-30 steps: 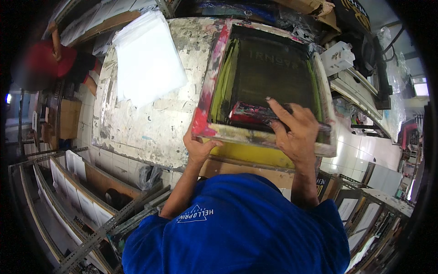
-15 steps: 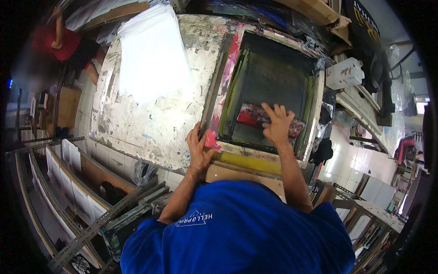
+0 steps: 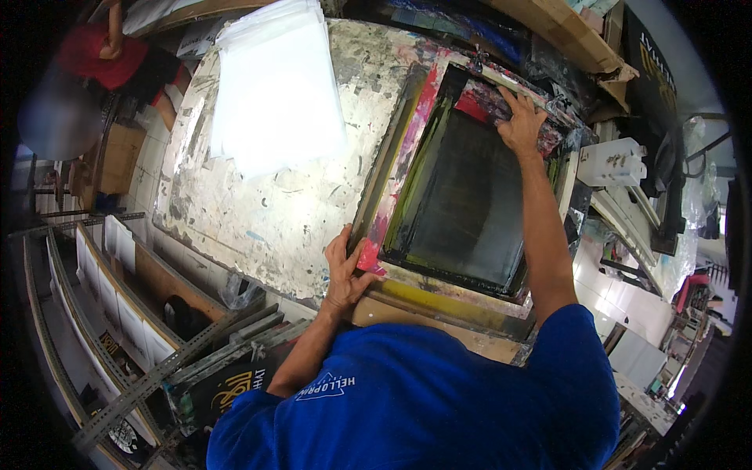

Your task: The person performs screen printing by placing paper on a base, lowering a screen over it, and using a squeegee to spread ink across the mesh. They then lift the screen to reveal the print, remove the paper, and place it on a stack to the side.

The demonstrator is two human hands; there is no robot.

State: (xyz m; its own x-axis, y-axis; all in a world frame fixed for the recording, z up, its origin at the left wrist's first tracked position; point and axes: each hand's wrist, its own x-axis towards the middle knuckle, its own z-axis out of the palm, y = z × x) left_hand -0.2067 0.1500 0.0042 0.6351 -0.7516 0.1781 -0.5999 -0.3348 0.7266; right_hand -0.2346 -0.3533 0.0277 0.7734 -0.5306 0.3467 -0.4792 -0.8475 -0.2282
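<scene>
A screen printing frame (image 3: pixel 405 160) smeared with pink and dark ink lies at the right of the worktable (image 3: pixel 305 205). At its near left corner, my left hand (image 3: pixel 345 276) grips the wood, thumb on the near bar and fingers along the left side. My right hand (image 3: pixel 523 127) holds an ink-stained red and dark squeegee (image 3: pixel 475 102) at the far end of the dark mesh (image 3: pixel 470 188). That hand partly covers the squeegee. Left of the frame lies a stack of white sheets (image 3: pixel 274 90).
A whitish plastic jug (image 3: pixel 609 163) stands right of the frame. Racks of upright boards (image 3: pixel 133 305) fill the lower left. Cardboard (image 3: pixel 564 39) lies beyond the frame. A person in a red top (image 3: pixel 94 59) is at the far left.
My right hand has pushed the squeegee from the near part of the mesh to its far end. My left hand keeps its hold on the frame's corner. The view has shifted slightly.
</scene>
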